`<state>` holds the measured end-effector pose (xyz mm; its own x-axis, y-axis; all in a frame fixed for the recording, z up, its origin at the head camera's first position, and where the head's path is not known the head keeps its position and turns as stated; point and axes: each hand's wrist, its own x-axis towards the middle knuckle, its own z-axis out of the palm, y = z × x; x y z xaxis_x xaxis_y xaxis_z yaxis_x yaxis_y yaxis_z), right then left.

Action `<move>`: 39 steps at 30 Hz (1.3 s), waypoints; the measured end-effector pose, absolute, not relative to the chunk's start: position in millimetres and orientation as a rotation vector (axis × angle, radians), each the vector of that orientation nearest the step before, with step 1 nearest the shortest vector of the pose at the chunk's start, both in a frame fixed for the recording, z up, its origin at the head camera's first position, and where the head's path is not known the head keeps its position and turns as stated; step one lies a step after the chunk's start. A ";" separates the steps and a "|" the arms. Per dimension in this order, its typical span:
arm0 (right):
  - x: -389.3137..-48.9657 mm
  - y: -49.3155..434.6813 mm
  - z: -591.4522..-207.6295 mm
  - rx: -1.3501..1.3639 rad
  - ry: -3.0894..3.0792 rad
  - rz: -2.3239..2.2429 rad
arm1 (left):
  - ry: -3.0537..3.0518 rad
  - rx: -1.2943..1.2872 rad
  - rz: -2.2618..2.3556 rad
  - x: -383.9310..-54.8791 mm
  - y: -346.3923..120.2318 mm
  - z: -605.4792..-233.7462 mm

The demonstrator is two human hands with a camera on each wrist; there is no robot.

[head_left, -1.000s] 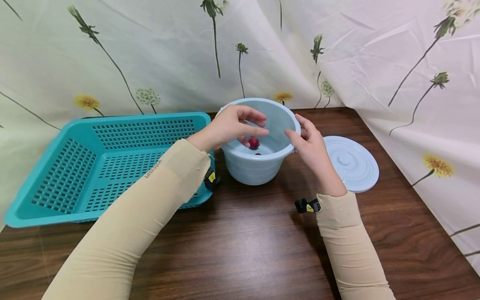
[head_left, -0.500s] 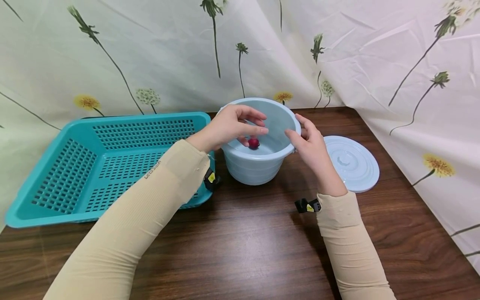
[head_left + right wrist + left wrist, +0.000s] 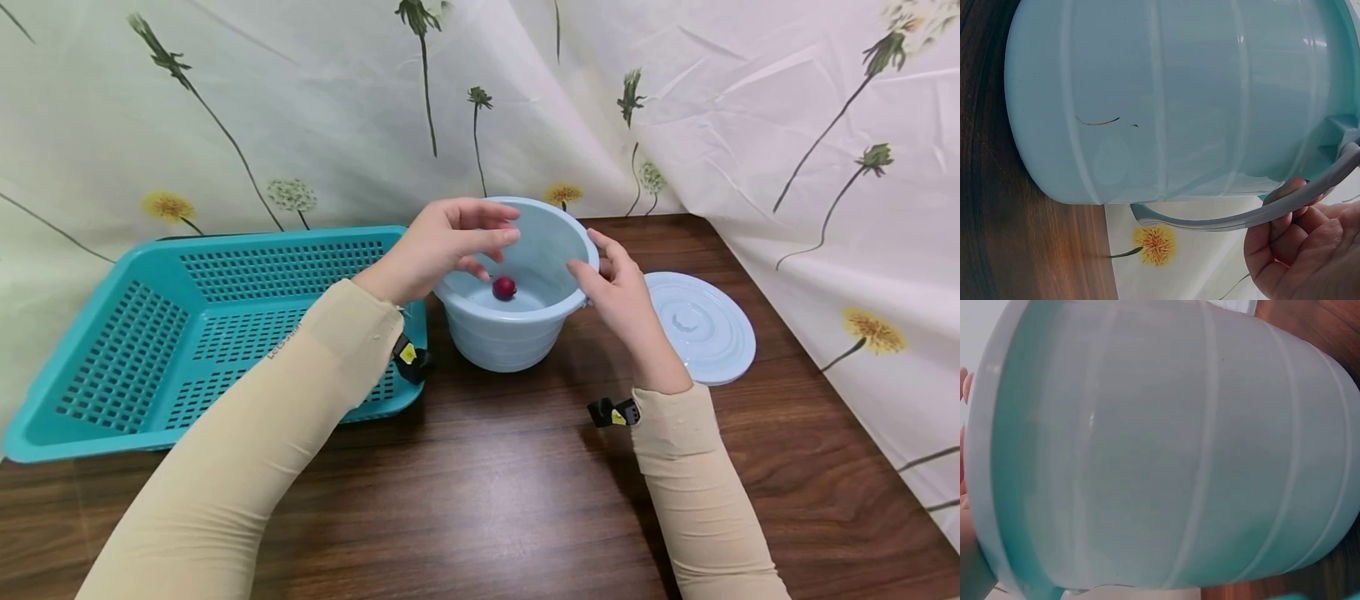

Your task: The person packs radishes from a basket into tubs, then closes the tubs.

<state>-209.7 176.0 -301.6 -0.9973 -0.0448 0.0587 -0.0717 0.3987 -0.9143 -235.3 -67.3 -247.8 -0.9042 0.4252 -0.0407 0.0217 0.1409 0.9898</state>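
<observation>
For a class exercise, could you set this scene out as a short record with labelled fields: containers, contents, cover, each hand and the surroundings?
Main container: light blue bucket, upright on the dark wooden table
Contents visible: one small, round red item
Cover: light blue lid, off, lying right of the bucket
Second container: teal perforated basket, left of the bucket
Left hand: over the bucket's left side, holding nothing that shows
Right hand: gripping the bucket's rim
Backdrop: white cloth printed with flowers
</observation>
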 end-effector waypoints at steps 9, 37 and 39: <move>-208.8 175.6 -300.5 0.113 -2.607 1.709 | 2.136 0.350 1.861 -231.9 -89.8 -241.3; -208.9 176.2 -300.5 0.126 -2.593 1.735 | 2.383 0.137 1.754 -242.0 -171.0 -268.8; -208.8 176.3 -301.0 0.127 -2.590 1.739 | 2.392 0.122 1.737 -242.7 -176.9 -272.4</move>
